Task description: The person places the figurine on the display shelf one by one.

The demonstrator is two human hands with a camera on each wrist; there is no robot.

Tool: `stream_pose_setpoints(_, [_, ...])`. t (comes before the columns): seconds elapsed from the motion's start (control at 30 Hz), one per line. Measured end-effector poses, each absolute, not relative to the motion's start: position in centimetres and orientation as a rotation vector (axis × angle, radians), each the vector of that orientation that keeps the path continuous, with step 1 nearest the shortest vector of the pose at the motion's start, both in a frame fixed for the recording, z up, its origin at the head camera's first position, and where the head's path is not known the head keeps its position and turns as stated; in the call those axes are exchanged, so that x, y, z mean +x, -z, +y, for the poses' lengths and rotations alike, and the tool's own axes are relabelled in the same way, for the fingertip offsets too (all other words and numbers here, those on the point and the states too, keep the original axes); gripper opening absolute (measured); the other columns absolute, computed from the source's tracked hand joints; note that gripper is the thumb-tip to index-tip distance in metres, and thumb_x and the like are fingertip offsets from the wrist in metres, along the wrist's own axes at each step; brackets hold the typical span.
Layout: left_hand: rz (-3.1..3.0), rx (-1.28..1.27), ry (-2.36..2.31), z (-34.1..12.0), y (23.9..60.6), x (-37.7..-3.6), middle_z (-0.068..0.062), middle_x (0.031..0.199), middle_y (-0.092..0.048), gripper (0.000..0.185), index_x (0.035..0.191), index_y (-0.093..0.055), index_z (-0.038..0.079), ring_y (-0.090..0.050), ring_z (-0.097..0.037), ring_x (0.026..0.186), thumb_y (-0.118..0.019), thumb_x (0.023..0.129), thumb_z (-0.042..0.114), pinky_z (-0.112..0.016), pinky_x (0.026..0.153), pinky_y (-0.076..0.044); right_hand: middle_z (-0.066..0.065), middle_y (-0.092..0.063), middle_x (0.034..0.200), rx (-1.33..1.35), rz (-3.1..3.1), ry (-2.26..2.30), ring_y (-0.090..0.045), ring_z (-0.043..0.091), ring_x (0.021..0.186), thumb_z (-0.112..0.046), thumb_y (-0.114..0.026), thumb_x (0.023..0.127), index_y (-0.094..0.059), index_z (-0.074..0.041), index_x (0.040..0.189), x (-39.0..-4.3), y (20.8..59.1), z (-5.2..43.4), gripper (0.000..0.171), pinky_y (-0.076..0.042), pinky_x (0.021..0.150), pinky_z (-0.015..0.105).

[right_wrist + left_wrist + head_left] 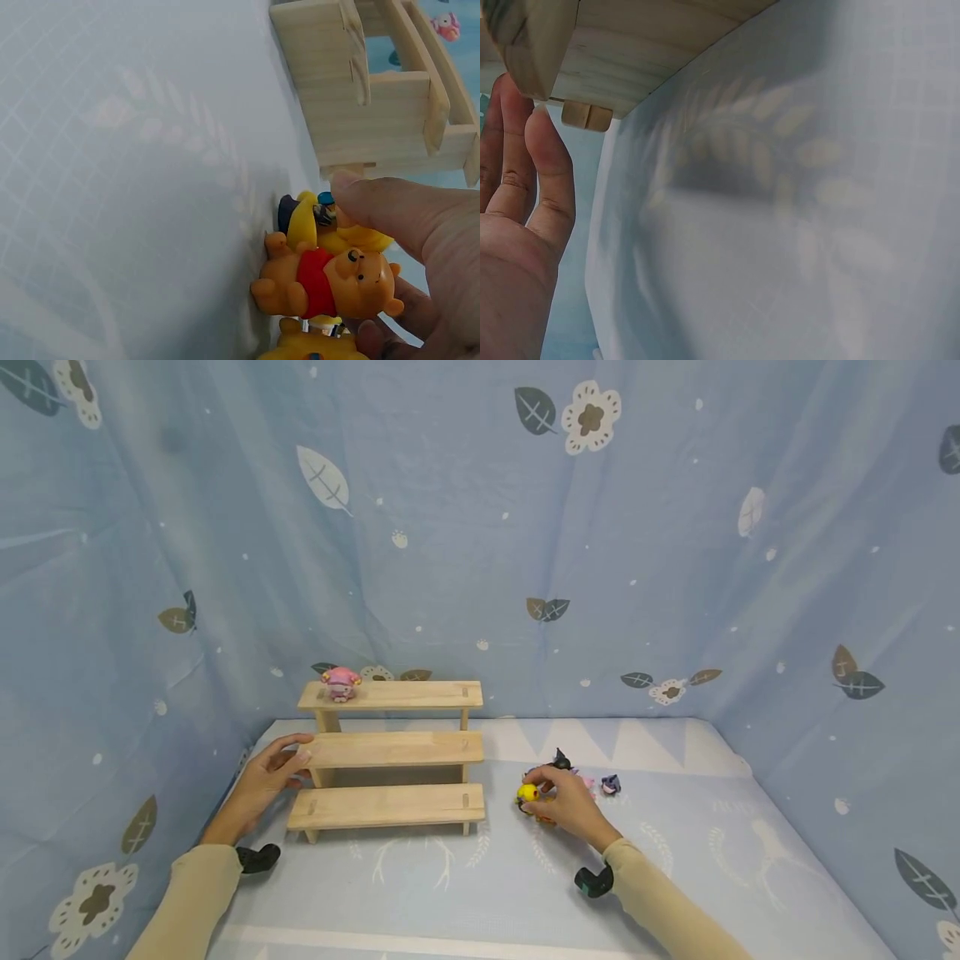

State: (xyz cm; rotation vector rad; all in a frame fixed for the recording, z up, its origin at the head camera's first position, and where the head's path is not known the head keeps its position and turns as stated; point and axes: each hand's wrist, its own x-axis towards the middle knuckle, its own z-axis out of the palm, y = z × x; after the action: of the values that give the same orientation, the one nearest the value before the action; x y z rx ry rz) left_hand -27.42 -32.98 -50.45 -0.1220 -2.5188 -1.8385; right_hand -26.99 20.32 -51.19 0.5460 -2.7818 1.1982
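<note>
A three-step wooden shelf (397,749) stands left of centre. My left hand (262,785) grips the left end of its middle step; in the left wrist view several fingertips (549,142) meet the wood from below. Over a cluster of small figurines, my right hand (572,806) pinches a yellow figurine (527,792) between thumb and fingers. The right wrist view has the thumb against this yellow figurine (303,225), partly hidden behind a Winnie the Pooh figurine (319,282) in a red shirt. Another yellow-orange figurine (311,346) is at the lower edge there.
On the top step, at its left, sits a pink figurine (342,683). Beyond my right hand are a black figurine (561,761) and a dark purple figurine (611,785). Patterned blue cloth (495,543) surrounds the pale-covered table (420,902) at the back and sides.
</note>
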Motion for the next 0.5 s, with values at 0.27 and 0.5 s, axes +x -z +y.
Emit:
stream_pose_setpoints(0.27, [-2.517, -0.125, 1.861, -32.1, 48.6, -26.2, 0.000, 0.116, -0.064, 0.056, 0.151, -0.048, 0.014, -0.064, -0.042, 0.108, -0.062, 0.104, 0.040, -0.047, 0.085, -0.057, -0.017, -0.068, 0.102, 0.551, -2.776, -1.152, -0.061, 0.015, 0.093, -0.019, -0.087, 0.086, -0.073, -0.027, 0.110, -26.9, 50.7, 20.1, 0.029, -0.052, 0.076, 0.034])
stream_pose_setpoints(0.5, [-2.492, -0.097, 1.867, -32.9, 50.4, -27.6, 0.002, 0.116, -0.065, 0.055, 0.151, -0.049, 0.021, -0.064, -0.042, 0.108, -0.063, 0.102, 0.045, -0.042, 0.082, -0.057, -0.010, -0.071, 0.106, 0.554, -2.668, -1.359, -0.067, 0.015, 0.095, -0.019, -0.085, 0.088, -0.071, -0.024, 0.116, -27.1, 49.3, 20.1, 0.032, -0.057, 0.081, 0.032])
